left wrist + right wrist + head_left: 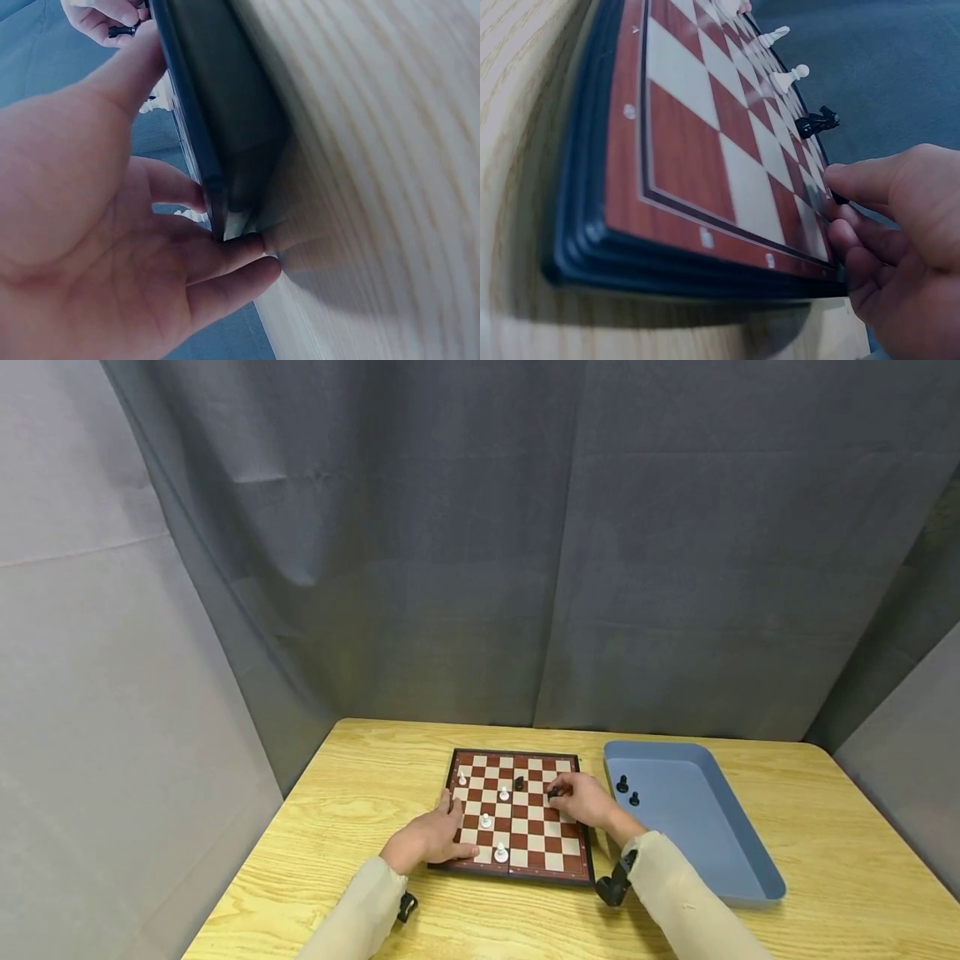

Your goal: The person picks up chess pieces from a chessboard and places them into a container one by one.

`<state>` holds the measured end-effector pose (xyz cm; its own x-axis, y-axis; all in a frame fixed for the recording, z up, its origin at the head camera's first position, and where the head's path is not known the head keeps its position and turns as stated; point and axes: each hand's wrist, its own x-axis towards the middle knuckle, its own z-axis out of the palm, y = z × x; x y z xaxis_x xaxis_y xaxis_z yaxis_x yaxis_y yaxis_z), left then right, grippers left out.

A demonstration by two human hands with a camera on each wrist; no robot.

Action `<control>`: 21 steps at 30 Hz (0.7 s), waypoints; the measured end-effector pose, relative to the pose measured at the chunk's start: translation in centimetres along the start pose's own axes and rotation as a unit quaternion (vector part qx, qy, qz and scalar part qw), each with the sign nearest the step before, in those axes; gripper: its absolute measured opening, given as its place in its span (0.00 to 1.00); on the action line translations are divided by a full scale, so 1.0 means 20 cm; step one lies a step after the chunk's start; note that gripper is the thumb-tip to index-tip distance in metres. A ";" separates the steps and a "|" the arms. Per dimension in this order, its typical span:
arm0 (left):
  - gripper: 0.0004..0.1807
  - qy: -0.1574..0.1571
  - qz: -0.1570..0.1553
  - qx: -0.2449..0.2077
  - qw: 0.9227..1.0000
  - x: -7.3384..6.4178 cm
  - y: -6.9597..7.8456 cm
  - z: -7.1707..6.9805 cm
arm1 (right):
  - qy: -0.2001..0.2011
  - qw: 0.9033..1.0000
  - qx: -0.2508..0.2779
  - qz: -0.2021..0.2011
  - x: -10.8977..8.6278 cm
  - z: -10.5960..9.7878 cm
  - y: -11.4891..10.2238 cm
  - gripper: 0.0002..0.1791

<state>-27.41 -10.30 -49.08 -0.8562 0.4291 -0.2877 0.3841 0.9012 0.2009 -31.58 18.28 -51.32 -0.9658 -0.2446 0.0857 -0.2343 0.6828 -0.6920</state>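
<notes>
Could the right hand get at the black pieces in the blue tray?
Probably yes: nothing covers those two pieces in the nearby open tray, though the right hand pinches another black piece.

Left hand (105, 217) touches the dark-sided board (225, 112), which lies on a wooden table (382, 165); beyond, the right hand (96, 22) pinches a small black piece (120, 31).

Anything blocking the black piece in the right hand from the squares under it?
Nothing visible stands between the black chess piece, pinched by the right hand, and the chessboard. Its nearest neighbour, what looks like a black knight, stands apart to its left in the head view. The hand hides the pinched piece's base.
</notes>
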 end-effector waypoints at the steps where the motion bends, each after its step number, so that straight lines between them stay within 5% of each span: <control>1: 0.51 0.000 0.000 0.000 1.000 0.00 0.00 0.00 | -0.002 1.000 0.003 -0.001 0.00 -0.01 0.00 0.05; 21: 0.52 0.006 0.002 -0.004 1.000 0.01 -0.01 0.01 | -0.013 0.999 0.047 0.000 -0.05 -0.20 -0.02 0.10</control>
<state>-27.53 -10.42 -49.29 -0.8588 0.4318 -0.2756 0.3845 0.8989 0.2102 -30.98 20.97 -48.36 -0.9622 -0.2640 0.0675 -0.2220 0.6156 -0.7562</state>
